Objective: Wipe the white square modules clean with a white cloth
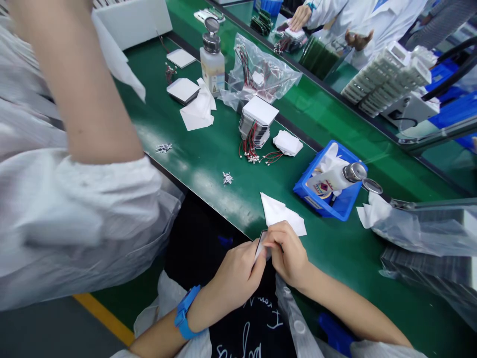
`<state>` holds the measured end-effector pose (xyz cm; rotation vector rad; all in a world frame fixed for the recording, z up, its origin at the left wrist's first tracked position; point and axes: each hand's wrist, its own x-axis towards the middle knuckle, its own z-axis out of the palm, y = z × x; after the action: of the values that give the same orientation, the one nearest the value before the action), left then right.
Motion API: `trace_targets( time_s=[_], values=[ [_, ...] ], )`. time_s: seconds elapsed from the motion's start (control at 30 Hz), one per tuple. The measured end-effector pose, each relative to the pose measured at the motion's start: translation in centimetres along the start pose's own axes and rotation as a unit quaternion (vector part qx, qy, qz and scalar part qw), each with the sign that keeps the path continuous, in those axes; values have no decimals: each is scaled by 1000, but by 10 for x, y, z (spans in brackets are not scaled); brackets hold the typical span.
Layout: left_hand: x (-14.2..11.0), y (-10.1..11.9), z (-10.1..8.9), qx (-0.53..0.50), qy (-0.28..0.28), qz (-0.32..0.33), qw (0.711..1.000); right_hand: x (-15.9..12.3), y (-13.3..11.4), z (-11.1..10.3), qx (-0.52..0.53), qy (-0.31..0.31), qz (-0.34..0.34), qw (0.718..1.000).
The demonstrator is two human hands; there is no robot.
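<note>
At the front edge of the table, my left hand [238,271] grips a thin white panel with a dark rim [260,247], tilted so it shows nearly edge-on. My right hand [287,252] is closed, its thumb and fingertips pinching at the panel's upper edge; the exact contact is partly hidden by the fingers. Just beyond both hands lies a folded white cloth [281,213]. Farther back stands a stack of white panels [260,112] with red and black wires hanging off it. Beside that is a smaller pile of white panels [288,143].
A blue bin [345,206] holding a bottle [331,180] stands to the right. Small white pieces [227,178] lie on the green table [201,164]. A pump bottle [212,64] and a plastic bag [268,74] are behind. A co-worker's arm [100,99] reaches in at left.
</note>
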<state>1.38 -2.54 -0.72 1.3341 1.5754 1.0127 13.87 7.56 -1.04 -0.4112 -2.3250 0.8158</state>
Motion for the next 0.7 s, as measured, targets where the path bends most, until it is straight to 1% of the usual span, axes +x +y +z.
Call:
trace_targets(
  time_s=[0.1, 0.17, 0.2, 0.23, 0.3, 0.37, 0.43, 0.5, 0.6, 0.63, 0.67, 0.7],
  values=[
    [2, 0, 1, -17, 3, 2, 1000, 4, -7, -3, 19, 1, 35, 999],
    [2, -1, -1, -70, -13, -21, 997, 5, -10, -5, 20, 18, 33, 999],
    [1, -2, -3, -107, -20, -36, 993, 5, -9, -6, 19, 22, 20, 999],
    [1, -3, -5, -147, -25, -50, 988, 5, -8, -7, 16, 21, -5, 1000],
    [-1, -6, -10, -226, -22, -69, 971, 2, -3, -7, 6, 7, -87, 996],
    [-2, -9, -13, -286, -15, -74, 955, 0, 4, -8, -7, -5, -179, 984],
    [-2, -11, -15, -320, -10, -75, 944, 0, 9, -9, -21, -5, -232, 972],
    [-2, -13, -15, -334, 0, -80, 939, 3, 12, -10, -34, -2, -257, 966],
    [1, -16, -13, -313, 35, -101, 944, 10, 8, -13, -42, -12, -298, 954],
    [1, -16, -13, -297, 43, -107, 948, 13, 5, -15, -33, -28, -296, 954],
    [2, -16, -13, -280, 45, -108, 953, 15, 2, -18, -16, -43, -274, 961],
    [2, -16, -13, -263, 41, -103, 958, 17, -1, -21, 2, -54, -232, 971]
  ],
)
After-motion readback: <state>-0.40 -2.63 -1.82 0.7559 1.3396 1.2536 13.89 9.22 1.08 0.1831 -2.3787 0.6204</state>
